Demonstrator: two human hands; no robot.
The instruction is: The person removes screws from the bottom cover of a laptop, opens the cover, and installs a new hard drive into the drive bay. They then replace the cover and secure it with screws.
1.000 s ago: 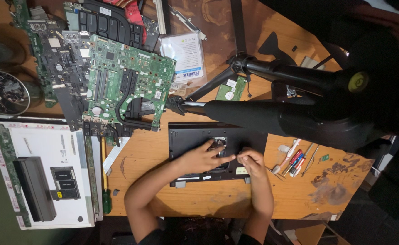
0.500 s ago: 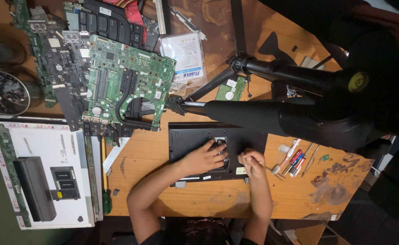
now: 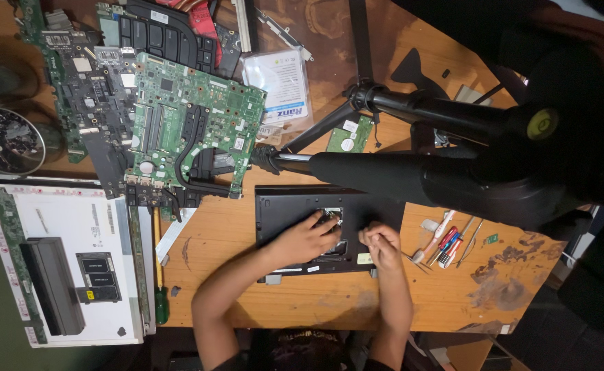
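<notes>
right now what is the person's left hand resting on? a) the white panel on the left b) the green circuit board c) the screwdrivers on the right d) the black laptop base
d: the left hand lies flat on the black laptop base in the middle of the wooden table, its fingers at the opened part, while the green circuit board lies apart, further up the table.

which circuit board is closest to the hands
The small green board beyond the black laptop base, under the tripod legs; the big green motherboard lies farther left of the left hand.
</notes>
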